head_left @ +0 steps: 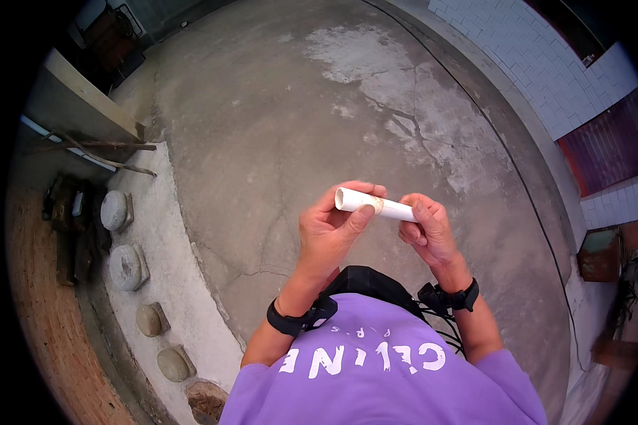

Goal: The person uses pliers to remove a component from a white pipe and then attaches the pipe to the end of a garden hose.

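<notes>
A short white plastic pipe (397,210) is held out in front of my body, its open end facing left and a brownish stained band near its middle. My left hand (337,223) grips it close to the open end, thumb on the near side and fingers behind. At the other end, my right hand (430,228) pinches the pipe between thumb and fingers, hiding that end. A black strap with a small device sits on each wrist.
Cracked concrete floor (262,127) spreads ahead. Several round stones (126,268) line a pale ledge at left, near sticks (113,145) and a brick surface (42,312). A long black cable (505,145) crosses the floor at right, before a white tiled wall (517,64) and a rusty box (600,255).
</notes>
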Available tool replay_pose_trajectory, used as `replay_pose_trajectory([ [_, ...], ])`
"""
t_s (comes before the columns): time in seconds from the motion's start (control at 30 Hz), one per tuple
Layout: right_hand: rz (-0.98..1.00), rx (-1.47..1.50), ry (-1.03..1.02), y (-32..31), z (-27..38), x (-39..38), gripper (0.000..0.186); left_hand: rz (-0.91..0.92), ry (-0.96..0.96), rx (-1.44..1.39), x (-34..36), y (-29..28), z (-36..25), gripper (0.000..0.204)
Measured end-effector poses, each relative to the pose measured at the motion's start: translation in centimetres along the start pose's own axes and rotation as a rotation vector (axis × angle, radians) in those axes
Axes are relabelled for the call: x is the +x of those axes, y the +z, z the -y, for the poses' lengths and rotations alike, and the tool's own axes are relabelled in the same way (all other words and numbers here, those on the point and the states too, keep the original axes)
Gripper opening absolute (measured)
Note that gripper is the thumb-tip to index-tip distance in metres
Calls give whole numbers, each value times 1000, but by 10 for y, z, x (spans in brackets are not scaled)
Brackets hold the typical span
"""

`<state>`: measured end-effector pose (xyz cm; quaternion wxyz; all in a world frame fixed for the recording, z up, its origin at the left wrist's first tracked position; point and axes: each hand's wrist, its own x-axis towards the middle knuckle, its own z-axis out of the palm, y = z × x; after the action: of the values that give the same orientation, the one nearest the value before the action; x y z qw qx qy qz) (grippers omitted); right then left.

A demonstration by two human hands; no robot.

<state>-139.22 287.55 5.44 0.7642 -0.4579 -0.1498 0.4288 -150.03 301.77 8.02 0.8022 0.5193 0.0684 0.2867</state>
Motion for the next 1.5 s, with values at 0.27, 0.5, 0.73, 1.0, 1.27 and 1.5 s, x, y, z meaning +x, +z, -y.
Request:
replay_pose_trajectory([
  [0.27,-222,-356,-276,29,93,168,20,248,-345,28,184,-78,28,23],
  [0.5,-126,-581,-454,18,113,295,22,354,-60,551,314,-83,48,20],
  [0.73,-8,-830,-316,-30,137,456,22,318,-15,676,460,-108,92,27],
  [1.0,26,-1141,-615,-84,204,638,19,301,-123,811,628,-115,109,46],
  [1.27,84,-856,-272,-120,239,770,24,-49,-349,822,730,-263,119,34],
  [1.5,93,-863,-189,-177,262,949,27,-478,-443,731,878,-358,127,41],
])
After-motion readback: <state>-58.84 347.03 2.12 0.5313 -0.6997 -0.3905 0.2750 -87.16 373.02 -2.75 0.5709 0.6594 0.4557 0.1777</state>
